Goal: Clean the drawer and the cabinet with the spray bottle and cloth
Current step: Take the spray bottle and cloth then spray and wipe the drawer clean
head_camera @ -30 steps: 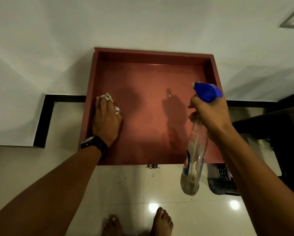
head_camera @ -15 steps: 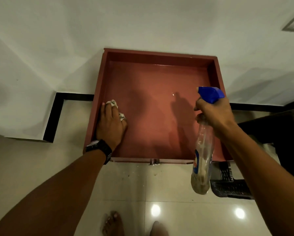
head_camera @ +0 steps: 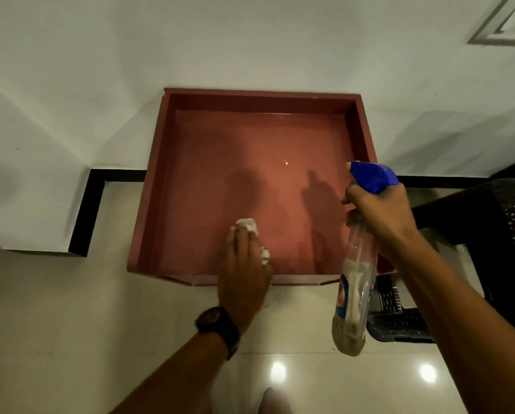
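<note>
Drawer wiped with cloth, spray bottle held alongside.

The red drawer (head_camera: pixel 250 162) is seen open against the white wall. The spray bottle (head_camera: pixel 354 282) is clasped at its neck by the right hand (head_camera: pixel 378 213), over the drawer's right front corner. The cloth (head_camera: pixel 250 231) is pressed flat onto the drawer floor, near the front edge, under the left hand (head_camera: pixel 244 273).

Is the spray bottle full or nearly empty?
Nearly empty: the clear spray bottle in the right hand shows liquid only near its bottom.
</note>
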Available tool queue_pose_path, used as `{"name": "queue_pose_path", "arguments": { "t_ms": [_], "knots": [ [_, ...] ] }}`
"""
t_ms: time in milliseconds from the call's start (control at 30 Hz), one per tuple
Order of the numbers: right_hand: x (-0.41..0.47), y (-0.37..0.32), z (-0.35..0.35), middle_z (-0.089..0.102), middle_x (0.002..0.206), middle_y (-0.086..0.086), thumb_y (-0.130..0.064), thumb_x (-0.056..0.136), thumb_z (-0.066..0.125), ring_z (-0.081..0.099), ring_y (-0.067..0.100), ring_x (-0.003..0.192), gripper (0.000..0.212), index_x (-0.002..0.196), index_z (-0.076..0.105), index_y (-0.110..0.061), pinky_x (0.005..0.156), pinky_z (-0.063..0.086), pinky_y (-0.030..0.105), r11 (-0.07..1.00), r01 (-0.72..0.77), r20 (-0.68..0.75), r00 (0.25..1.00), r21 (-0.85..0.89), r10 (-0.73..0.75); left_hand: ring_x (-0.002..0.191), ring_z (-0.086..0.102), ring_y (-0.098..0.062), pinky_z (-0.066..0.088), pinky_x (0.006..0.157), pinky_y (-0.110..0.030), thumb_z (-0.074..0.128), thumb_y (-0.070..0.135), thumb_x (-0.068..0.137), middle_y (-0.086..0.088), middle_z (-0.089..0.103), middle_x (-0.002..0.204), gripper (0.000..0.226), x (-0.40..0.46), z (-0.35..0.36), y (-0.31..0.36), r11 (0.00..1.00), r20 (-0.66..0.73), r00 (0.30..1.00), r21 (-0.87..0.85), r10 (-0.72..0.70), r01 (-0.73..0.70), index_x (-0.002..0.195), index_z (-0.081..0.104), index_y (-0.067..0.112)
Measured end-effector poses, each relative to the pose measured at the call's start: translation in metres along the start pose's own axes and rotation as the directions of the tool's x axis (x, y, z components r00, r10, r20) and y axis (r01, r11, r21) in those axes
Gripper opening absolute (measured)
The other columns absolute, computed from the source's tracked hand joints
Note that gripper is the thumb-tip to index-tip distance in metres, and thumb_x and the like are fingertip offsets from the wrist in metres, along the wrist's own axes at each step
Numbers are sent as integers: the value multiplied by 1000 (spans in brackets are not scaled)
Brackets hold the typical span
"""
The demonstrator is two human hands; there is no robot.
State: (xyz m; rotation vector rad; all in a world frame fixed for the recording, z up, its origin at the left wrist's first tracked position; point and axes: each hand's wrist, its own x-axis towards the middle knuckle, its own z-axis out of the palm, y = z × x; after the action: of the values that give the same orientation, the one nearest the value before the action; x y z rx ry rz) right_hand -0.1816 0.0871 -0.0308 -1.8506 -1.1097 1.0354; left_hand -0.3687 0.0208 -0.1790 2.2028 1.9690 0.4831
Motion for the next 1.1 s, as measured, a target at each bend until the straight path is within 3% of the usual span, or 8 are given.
{"name": "queue_pose_path", "arguments": {
  "t_ms": [133, 267, 433, 600, 833, 933, 1033, 1100],
  "knots": [
    [4, 0, -13, 63, 81, 14, -8, 86, 59, 60, 21, 65, 17, 85, 53, -24, 67, 55, 39, 999, 20, -10, 1000, -42, -20, 133, 39, -35, 36, 111, -43, 41, 26, 90, -20, 47, 141, 56, 5, 23, 84, 996, 105, 993, -82, 55, -46, 139, 42, -1],
    [11, -2, -24, 65, 83, 19, -11, 85, 60, 62, 23, 67, 8, 91, 57, -15, 70, 57, 44, 997, 14, -35, 999, -78, -17, 135, 37, -35, 36, 111, -43, 42, 32, 91, -17, 45, 144, 56, 2, 26, 78, 996, 205, 975, -58, 85, -74, 139, 44, 3],
    [14, -8, -31, 66, 87, 24, -12, 85, 61, 64, 29, 71, 11, 86, 56, -22, 73, 57, 51, 999, 26, -39, 999, -39, -28, 132, 40, -40, 35, 110, -47, 45, 24, 92, -21, 44, 143, 52, 16, 22, 13, 1000, 18, 1000, -10, -23, 23, 138, 45, -1],
    [21, -8, -45, 65, 88, 27, -13, 85, 62, 65, 32, 69, 14, 85, 55, -25, 71, 58, 50, 1000, 27, -53, 998, 14, -27, 129, 41, -40, 25, 116, -42, 34, 21, 94, -25, 46, 138, 52, 96, 35, 13, 990, -104, 984, -31, -143, 141, 137, 41, -8],
    [27, 4, -69, 68, 82, 14, -15, 85, 61, 65, 14, 57, 9, 93, 61, -18, 62, 58, 33, 999, 33, -117, 993, -10, -34, 119, 48, -39, 32, 109, -43, 34, 22, 88, -25, 53, 128, 56, 213, 60, 30, 998, -26, 998, -44, 53, -54, 131, 47, -11],
    [27, 7, -71, 68, 83, 16, -16, 84, 62, 65, 16, 57, 12, 95, 61, -17, 64, 59, 38, 1000, 4, -134, 991, -6, -5, 112, 53, -32, 38, 102, -36, 42, 17, 84, -16, 58, 123, 47, 195, 63, 73, 955, -23, 964, -131, 265, -266, 125, 55, -2],
    [24, 3, -70, 67, 82, 19, -14, 84, 62, 64, 17, 57, 6, 86, 60, -19, 66, 58, 41, 1000, 10, -133, 991, 9, -8, 123, 48, -28, 33, 111, -36, 43, 26, 85, -14, 56, 131, 53, 145, 58, 117, 884, 28, 888, -117, 459, -453, 130, 53, 0],
    [21, -3, -68, 66, 82, 19, -14, 85, 61, 64, 19, 58, 9, 83, 59, -22, 65, 58, 40, 1000, 21, -132, 991, 16, -19, 129, 43, -28, 33, 112, -38, 50, 30, 86, -14, 52, 137, 55, 111, 59, 137, 873, 71, 874, -128, 481, -471, 133, 51, 1]
  ]
}}
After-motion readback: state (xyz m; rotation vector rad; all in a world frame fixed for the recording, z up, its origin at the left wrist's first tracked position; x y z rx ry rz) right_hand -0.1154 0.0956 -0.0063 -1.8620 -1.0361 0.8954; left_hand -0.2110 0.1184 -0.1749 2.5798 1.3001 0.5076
